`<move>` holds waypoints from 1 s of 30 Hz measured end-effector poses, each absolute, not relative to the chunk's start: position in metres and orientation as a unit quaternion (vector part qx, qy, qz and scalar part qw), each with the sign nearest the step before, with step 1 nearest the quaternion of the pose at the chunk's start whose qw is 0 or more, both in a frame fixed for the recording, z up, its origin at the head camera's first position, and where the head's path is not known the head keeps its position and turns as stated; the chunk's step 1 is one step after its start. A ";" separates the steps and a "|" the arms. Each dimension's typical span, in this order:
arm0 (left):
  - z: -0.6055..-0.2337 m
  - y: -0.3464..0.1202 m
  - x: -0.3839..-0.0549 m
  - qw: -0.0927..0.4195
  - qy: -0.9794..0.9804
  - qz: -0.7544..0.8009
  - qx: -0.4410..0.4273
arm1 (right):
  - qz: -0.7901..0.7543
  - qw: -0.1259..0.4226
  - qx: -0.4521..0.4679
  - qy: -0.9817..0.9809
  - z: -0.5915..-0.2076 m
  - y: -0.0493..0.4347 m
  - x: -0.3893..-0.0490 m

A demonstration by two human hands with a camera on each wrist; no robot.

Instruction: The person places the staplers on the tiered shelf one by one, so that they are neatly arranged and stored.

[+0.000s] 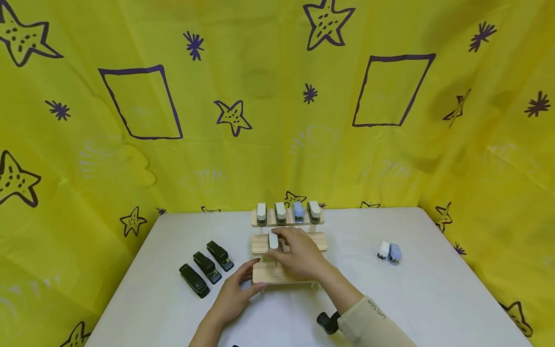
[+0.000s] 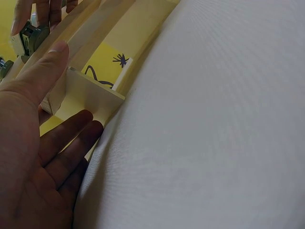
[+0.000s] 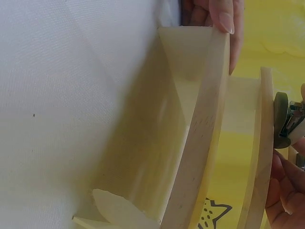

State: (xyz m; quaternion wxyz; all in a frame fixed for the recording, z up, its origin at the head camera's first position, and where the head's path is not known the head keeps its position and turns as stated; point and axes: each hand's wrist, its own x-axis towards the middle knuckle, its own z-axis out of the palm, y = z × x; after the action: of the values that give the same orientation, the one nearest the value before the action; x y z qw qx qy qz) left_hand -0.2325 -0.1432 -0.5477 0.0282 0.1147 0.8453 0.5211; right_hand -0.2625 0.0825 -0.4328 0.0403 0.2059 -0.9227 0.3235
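A tiered wooden rack (image 1: 282,273) stands mid-table. My left hand (image 1: 234,294) grips the left end of its lowest step, thumb at the front edge. In the left wrist view the fingers (image 2: 71,143) lie by the pale side leg (image 2: 95,93). On the left part of the middle step stands a small stapler (image 1: 273,242) with a white top and dark base. My right hand (image 1: 299,250) holds it between thumb and fingers. The right wrist view shows its dark base (image 3: 282,121) against the step. Part of the right hand lies outside that view.
Several small staplers, white ones and a blue one (image 1: 298,212), stand along the top step. Three black staplers (image 1: 207,266) lie left of the rack. A white stapler (image 1: 383,250) and a blue stapler (image 1: 394,254) stand at right. A black object (image 1: 327,323) is by the right sleeve.
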 end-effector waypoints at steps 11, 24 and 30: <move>-0.549 -0.143 -0.233 0.032 0.842 0.526 0.114 | 0.317 0.048 0.202 -0.925 -0.434 0.081 -0.263; -0.546 -0.142 -0.232 0.031 0.840 0.529 0.117 | 0.326 0.047 0.189 -0.925 -0.432 0.081 -0.262; -0.545 -0.142 -0.232 0.036 0.839 0.531 0.110 | 0.339 0.037 0.184 -0.922 -0.430 0.081 -0.261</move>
State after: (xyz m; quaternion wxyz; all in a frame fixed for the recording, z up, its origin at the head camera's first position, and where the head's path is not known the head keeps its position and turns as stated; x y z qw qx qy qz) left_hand -0.2318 -0.1425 -0.5449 0.0358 0.1095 0.8392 0.5315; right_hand -0.2607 0.0813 -0.4305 0.0368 0.1837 -0.9219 0.3391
